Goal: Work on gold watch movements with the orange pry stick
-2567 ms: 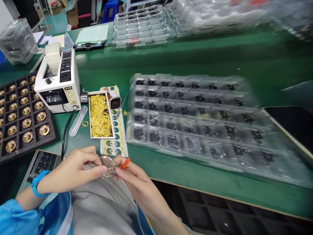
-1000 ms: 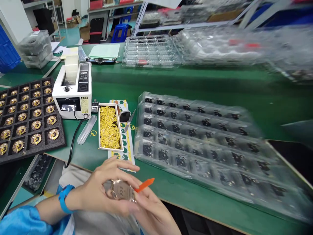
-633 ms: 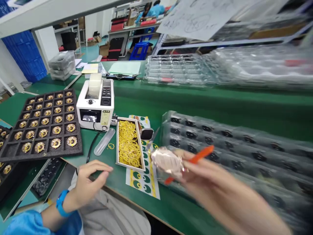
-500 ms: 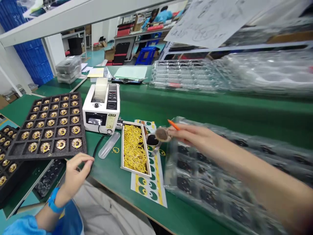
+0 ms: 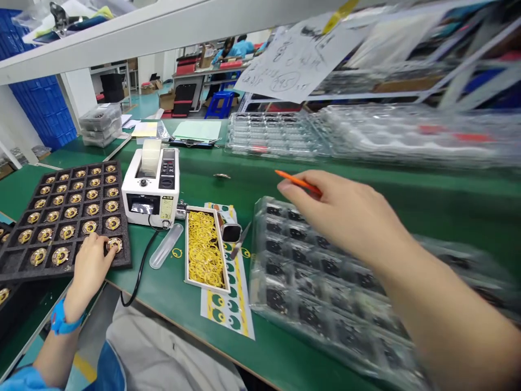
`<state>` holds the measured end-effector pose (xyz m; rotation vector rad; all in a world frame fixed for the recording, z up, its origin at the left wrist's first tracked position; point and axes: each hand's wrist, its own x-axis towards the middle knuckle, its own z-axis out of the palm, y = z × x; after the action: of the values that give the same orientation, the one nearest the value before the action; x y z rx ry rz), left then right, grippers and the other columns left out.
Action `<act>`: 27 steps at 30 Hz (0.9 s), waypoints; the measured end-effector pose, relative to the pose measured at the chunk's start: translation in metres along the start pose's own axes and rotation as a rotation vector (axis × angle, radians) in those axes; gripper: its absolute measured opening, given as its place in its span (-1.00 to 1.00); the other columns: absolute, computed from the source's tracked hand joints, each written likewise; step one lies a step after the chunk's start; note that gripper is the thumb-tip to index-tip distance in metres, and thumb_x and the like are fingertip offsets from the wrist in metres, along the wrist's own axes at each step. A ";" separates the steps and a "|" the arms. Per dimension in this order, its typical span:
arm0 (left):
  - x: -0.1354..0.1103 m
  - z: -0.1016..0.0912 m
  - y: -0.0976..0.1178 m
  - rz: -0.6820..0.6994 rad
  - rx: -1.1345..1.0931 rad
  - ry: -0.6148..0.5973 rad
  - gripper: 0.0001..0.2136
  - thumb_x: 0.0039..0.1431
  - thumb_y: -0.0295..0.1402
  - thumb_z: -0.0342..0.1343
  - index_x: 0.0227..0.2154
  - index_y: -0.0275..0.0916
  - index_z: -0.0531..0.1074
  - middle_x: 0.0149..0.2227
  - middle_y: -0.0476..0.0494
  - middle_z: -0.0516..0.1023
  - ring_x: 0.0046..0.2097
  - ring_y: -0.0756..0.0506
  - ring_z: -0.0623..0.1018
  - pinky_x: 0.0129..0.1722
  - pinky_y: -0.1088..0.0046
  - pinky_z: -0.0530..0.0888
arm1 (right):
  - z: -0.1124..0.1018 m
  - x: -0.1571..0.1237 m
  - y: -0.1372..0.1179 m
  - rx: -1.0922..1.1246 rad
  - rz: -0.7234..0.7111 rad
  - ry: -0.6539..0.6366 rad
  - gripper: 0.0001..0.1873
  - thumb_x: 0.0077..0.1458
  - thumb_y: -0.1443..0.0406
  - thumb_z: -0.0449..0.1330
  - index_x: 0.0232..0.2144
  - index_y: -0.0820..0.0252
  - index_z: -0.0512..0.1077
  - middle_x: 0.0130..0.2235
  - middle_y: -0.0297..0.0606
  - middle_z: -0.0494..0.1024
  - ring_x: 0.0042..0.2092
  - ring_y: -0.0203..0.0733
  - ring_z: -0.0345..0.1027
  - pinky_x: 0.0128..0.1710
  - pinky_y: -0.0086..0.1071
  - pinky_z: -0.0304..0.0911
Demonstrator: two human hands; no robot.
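Note:
My left hand (image 5: 91, 259) is over the front row of a black foam tray (image 5: 126, 258), its fingers curled and the thumb and fingertip at the edge of a round gold part (image 5: 115, 244). The part is still in its cell, and the hand hides the cell beside it. My right hand (image 5: 331, 203) grips an orange pen-like tool (image 5: 299, 182) above a clear plastic tray (image 5: 260, 309) of dark round parts. Its lower fingers are hidden. A small thin shiny piece (image 5: 222, 175) shows over the green bench; whether it lies there or is in the air I cannot tell.
A white tape dispenser (image 5: 150, 187) stands behind a clear trough (image 5: 166, 247). Right of it are a box of yellow rings (image 5: 205, 247), a watch-like device (image 5: 231, 233) and a sticker sheet (image 5: 228, 320). Blister trays (image 5: 277, 138) line the back under a white beam (image 5: 203, 30).
My left hand has moved left from the bench edge onto the foam tray. The right hand has risen with the orange tool; the round piece near its fingers is gone from there. The view has shifted right.

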<state>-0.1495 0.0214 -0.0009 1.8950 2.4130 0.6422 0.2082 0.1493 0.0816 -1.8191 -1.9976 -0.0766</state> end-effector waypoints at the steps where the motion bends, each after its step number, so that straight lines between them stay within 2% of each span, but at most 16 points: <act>1: 0.001 -0.001 0.001 -0.005 0.013 -0.010 -0.80 0.20 -0.25 0.08 -0.28 -0.24 0.52 -0.28 -0.23 0.46 -0.14 -0.33 0.49 -0.10 0.15 0.44 | -0.002 -0.013 0.002 0.050 0.012 -0.028 -0.53 0.34 0.08 -0.05 -0.25 0.29 0.51 -0.33 -0.05 0.59 -0.30 -0.08 0.46 -0.40 -0.31 0.09; 4: 0.005 -0.003 0.001 -0.016 0.018 -0.033 -0.83 0.19 -0.23 0.09 -0.35 -0.20 0.47 -0.30 -0.21 0.45 -0.14 -0.31 0.50 -0.12 0.20 0.44 | 0.001 -0.055 0.007 0.247 0.010 -0.093 -0.67 0.25 0.10 0.05 -0.34 0.18 0.47 -0.34 -0.09 0.58 -0.33 -0.06 0.41 -0.39 -0.29 0.12; 7: 0.010 -0.007 -0.002 -0.025 -0.029 -0.050 -0.85 0.19 -0.24 0.06 -0.38 -0.18 0.42 -0.31 -0.17 0.45 -0.18 -0.27 0.52 -0.16 0.23 0.44 | 0.009 -0.095 0.011 0.439 -0.053 -0.105 -0.66 0.19 0.02 0.08 -0.39 0.10 0.48 -0.34 -0.11 0.59 -0.35 -0.02 0.40 -0.38 -0.24 0.17; 11: 0.009 -0.015 -0.004 -0.071 -0.131 -0.075 -0.82 0.23 -0.19 0.01 -0.37 -0.16 0.36 -0.38 -0.09 0.48 -0.33 -0.17 0.53 -0.31 0.31 0.42 | 0.019 -0.140 0.000 0.761 -0.091 -0.138 -0.61 0.25 0.00 0.09 -0.47 0.06 0.50 -0.31 -0.15 0.60 -0.27 -0.02 0.46 -0.30 -0.24 0.27; 13: 0.000 -0.017 0.005 -0.117 -0.342 -0.056 -0.82 0.25 -0.17 0.02 -0.34 -0.16 0.32 -0.44 -0.02 0.47 -0.40 -0.12 0.51 -0.38 0.37 0.40 | 0.022 -0.158 -0.012 0.932 -0.081 -0.188 -0.56 0.30 0.02 0.07 -0.51 0.06 0.52 -0.29 -0.16 0.60 -0.17 -0.01 0.47 -0.22 -0.26 0.30; 15: -0.013 -0.016 0.023 -0.182 -0.717 -0.071 -0.80 0.24 -0.14 0.06 -0.32 -0.15 0.25 -0.45 0.01 0.49 -0.43 -0.08 0.53 -0.44 0.44 0.40 | 0.024 -0.173 -0.025 1.087 -0.044 -0.216 -0.53 0.33 0.02 0.04 -0.48 0.06 0.57 -0.27 -0.16 0.58 -0.14 -0.02 0.46 -0.18 -0.27 0.31; 17: -0.029 -0.011 0.047 -0.257 -1.111 -0.204 -0.74 0.22 -0.09 0.11 -0.29 -0.15 0.22 -0.39 -0.03 0.57 -0.41 -0.08 0.61 -0.49 0.48 0.42 | 0.026 -0.187 -0.037 1.226 0.043 -0.204 -0.54 0.32 0.01 0.05 -0.41 0.05 0.63 -0.31 -0.17 0.53 -0.22 -0.07 0.42 -0.24 -0.28 0.31; 19: -0.043 -0.003 0.070 -0.325 -1.366 -0.378 -0.67 0.17 -0.08 0.20 -0.21 -0.17 0.26 -0.34 -0.08 0.63 -0.36 -0.12 0.67 -0.47 0.47 0.50 | 0.027 -0.198 -0.047 1.349 0.128 -0.172 -0.57 0.32 0.01 0.06 -0.31 0.03 0.65 -0.41 -0.21 0.48 -0.34 -0.13 0.35 -0.33 -0.29 0.28; 22: -0.058 0.009 0.093 -0.364 -1.533 -0.521 -0.56 0.13 -0.09 0.27 -0.03 -0.20 0.33 -0.28 -0.14 0.67 -0.26 -0.19 0.71 -0.33 0.38 0.61 | 0.028 -0.210 -0.058 1.474 0.148 -0.084 -0.66 0.33 0.06 0.09 -0.21 -0.02 0.65 -0.46 -0.22 0.52 -0.36 -0.12 0.36 -0.33 -0.28 0.29; 27: -0.074 0.019 0.099 -0.271 -1.611 -0.541 -0.67 0.22 -0.20 0.25 0.01 -0.15 0.45 -0.11 -0.15 0.68 -0.11 -0.19 0.70 -0.18 0.38 0.63 | 0.036 -0.220 -0.067 1.409 0.255 0.014 -0.82 0.27 0.21 0.20 -0.26 -0.05 0.64 -0.36 -0.24 0.63 -0.29 -0.08 0.49 -0.28 -0.24 0.42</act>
<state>-0.0332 -0.0236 -0.0044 0.7953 0.9765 1.2212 0.1428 -0.0541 -0.0111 -1.0200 -1.1230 1.0822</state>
